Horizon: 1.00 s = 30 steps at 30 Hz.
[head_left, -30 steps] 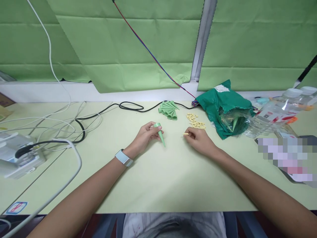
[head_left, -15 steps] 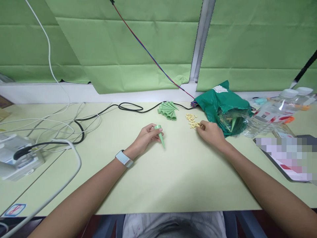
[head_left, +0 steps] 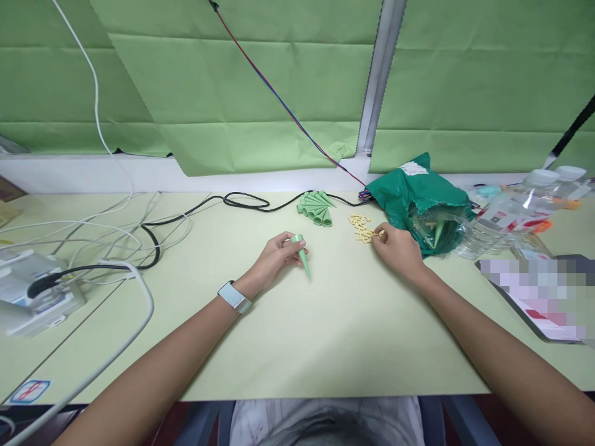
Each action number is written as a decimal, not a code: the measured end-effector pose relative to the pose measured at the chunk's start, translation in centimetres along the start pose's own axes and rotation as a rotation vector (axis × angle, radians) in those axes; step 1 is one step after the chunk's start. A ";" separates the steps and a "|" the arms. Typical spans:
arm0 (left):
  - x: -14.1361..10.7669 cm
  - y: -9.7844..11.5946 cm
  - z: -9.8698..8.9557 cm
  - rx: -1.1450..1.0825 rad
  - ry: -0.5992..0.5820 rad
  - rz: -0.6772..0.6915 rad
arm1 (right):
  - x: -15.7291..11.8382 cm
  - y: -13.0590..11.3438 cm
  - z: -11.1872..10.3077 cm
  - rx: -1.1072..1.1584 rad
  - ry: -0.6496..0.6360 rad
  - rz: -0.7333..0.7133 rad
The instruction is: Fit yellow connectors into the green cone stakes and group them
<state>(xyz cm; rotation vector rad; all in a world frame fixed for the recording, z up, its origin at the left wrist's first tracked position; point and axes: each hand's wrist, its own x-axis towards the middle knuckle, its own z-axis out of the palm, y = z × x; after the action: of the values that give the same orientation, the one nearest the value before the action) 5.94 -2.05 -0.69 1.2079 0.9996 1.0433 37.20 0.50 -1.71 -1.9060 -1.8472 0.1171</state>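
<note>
The left hand (head_left: 275,259) holds a glossy light-green cone (head_left: 304,259) at centre, wide end up. The right hand (head_left: 400,251) pinches narrowly at yellow pegs (head_left: 361,235); I cannot tell if one is held. A near-left sticker (head_left: 30,391) reads "8".

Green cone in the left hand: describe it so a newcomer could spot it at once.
On the pale desk, find the left hand, with a light-blue wristband behind it. It grips one green cone, narrow tip pointing toward the desk's near edge. Unlike the similar cones bunched by the black cable, this one is held.
</note>
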 end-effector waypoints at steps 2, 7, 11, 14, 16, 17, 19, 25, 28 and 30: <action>0.0 0.0 0.0 0.000 -0.001 0.001 | 0.1 0.2 0.1 0.019 0.030 -0.020; 0.0 -0.1 -0.1 -0.004 -0.040 -0.009 | -0.3 -0.1 0.5 0.189 0.116 -0.162; -0.4 -0.2 0.7 -0.059 -0.105 0.018 | -2.6 -2.7 1.1 0.373 0.025 -0.448; -1.0 0.0 1.8 -0.043 -0.138 0.067 | -4.9 -5.2 1.6 0.414 -0.080 -0.587; -1.4 0.0 2.4 -0.008 -0.169 0.084 | -6.1 -6.3 2.0 0.404 -0.104 -0.642; -1.5 0.0 2.6 0.006 -0.180 0.087 | -6.4 -6.6 2.1 0.393 -0.097 -0.662; -1.6 -0.1 2.8 0.028 -0.187 0.084 | -6.6 -6.7 2.2 0.357 -0.053 -0.694; -1.7 -0.4 2.6 -0.028 -0.265 0.038 | -4.1 -5.1 1.4 0.009 0.193 -0.859; -1.8 -0.2 2.6 -0.100 -0.251 0.009 | -0.9 -4.1 1.2 -0.128 0.224 -0.818; -1.9 0.0 2.7 -0.131 -0.236 -0.027 | 1.8 -3.6 1.1 -0.143 0.144 -0.780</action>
<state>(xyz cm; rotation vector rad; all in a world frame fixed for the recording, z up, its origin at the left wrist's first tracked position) 8.11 -4.53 -0.38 1.1751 0.7516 0.9070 33.62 2.46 -0.78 -1.1084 -2.3904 -0.4043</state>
